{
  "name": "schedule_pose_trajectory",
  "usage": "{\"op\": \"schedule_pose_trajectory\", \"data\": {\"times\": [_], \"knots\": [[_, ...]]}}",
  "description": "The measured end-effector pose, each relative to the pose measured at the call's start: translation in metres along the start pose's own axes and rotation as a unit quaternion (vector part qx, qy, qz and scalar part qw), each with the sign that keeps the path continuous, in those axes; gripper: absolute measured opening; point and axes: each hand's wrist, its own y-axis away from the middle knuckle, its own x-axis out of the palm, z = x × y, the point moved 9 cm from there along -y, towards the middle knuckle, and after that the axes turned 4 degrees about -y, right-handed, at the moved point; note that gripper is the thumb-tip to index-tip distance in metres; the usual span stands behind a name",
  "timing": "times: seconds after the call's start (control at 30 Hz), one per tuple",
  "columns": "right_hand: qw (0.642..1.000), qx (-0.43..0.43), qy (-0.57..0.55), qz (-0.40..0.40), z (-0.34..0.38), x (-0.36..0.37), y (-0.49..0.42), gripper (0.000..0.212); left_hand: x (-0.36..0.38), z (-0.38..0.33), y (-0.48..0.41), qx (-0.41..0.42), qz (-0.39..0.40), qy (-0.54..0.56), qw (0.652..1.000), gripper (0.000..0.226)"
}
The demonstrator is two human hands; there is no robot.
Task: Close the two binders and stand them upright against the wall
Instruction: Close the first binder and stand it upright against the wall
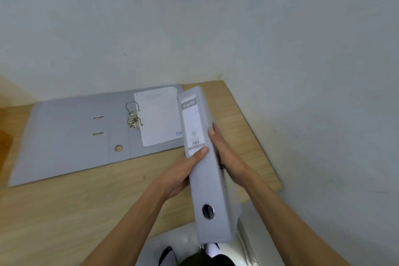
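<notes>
A closed grey binder (207, 179) is held in the air over the table's right part, spine facing me, with a white label near its far end and a metal finger hole near me. My left hand (183, 170) grips its left side, thumb on the spine. My right hand (224, 153) clasps its right side. A second grey binder (71, 134) lies open and flat on the wooden table (86, 205), close to the wall (194, 28). Its ring mechanism (133, 115) stands up, and a white sheet (159, 114) rests on its right half.
The table's right edge runs diagonally just past my right hand, with grey floor beyond. The wall meets the table's far edge right behind the open binder. Something white and glossy (179, 242) shows below the table's near edge.
</notes>
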Motion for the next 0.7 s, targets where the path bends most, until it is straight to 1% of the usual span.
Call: {"op": "schedule_pose_trajectory", "data": {"times": [0.07,0.13,0.27,0.33,0.43,0.5,0.7], "knots": [[0.998,-0.037,0.040,0.005,0.030,-0.009,0.006,0.095,0.005,-0.021,-0.001,0.046,0.029,-0.031,0.998,0.061],[0.994,-0.082,0.071,0.002,0.058,-0.020,0.010,0.092,0.008,-0.041,-0.006,0.090,0.042,-0.074,0.992,0.066],[0.979,-0.173,0.112,-0.008,0.095,-0.036,0.017,0.096,0.011,-0.071,-0.023,0.162,0.012,-0.190,0.968,0.084],[0.973,-0.196,0.116,-0.019,0.095,-0.046,0.017,0.092,0.010,-0.077,-0.034,0.180,-0.002,-0.229,0.957,0.093],[0.975,-0.194,0.092,-0.049,0.079,-0.064,0.010,0.082,0.008,-0.075,-0.054,0.178,-0.007,-0.267,0.947,0.103],[0.975,-0.193,0.080,-0.070,0.069,-0.077,0.002,0.075,0.009,-0.069,-0.069,0.162,-0.004,-0.285,0.945,0.105],[0.978,-0.173,0.045,-0.105,0.055,-0.124,-0.027,0.073,0.021,-0.074,-0.114,0.141,0.006,-0.335,0.932,0.107]]}}
